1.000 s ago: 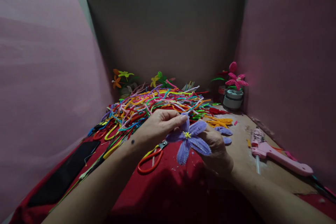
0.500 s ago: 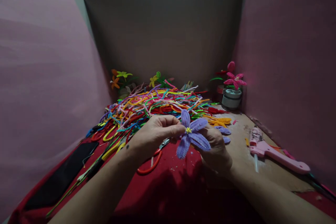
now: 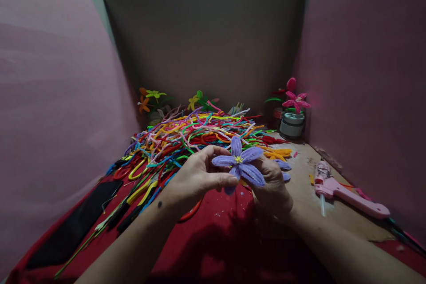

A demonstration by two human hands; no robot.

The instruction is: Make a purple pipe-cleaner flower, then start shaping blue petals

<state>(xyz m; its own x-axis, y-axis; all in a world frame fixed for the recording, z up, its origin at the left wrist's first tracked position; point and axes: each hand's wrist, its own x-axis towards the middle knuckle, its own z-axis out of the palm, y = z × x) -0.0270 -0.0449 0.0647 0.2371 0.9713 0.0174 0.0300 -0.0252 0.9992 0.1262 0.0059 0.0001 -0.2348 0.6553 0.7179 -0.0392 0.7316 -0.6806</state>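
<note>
A purple pipe-cleaner flower (image 3: 251, 155) with a small yellow centre faces me in front of the pile, held up between both hands. My left hand (image 3: 195, 177) is closed on its lower petal, thumb in front and fingers behind. From behind the right-hand petals, my right hand (image 3: 274, 193) grips the flower; its fingertips and whatever stem they hold are hidden. Just beyond the right hand lie loose purple petals (image 3: 284, 165) and orange petals (image 3: 279, 154). Part of a red-handled tool (image 3: 192, 213) shows under my left wrist.
A heap of coloured pipe cleaners (image 3: 186, 131) fills the back. On the right, a pink glue gun (image 3: 349, 197) rests on cardboard (image 3: 353, 224); a pink flower (image 3: 296, 101) stands in a grey pot (image 3: 292, 125). Yellow-handled pliers (image 3: 141, 193) and a black phone-like slab (image 3: 75, 224) lie left.
My left thumb and fingers have shifted from the left petal by the yellow centre down to the lower petal, so the left petal now shows. My right hand keeps its hold.
</note>
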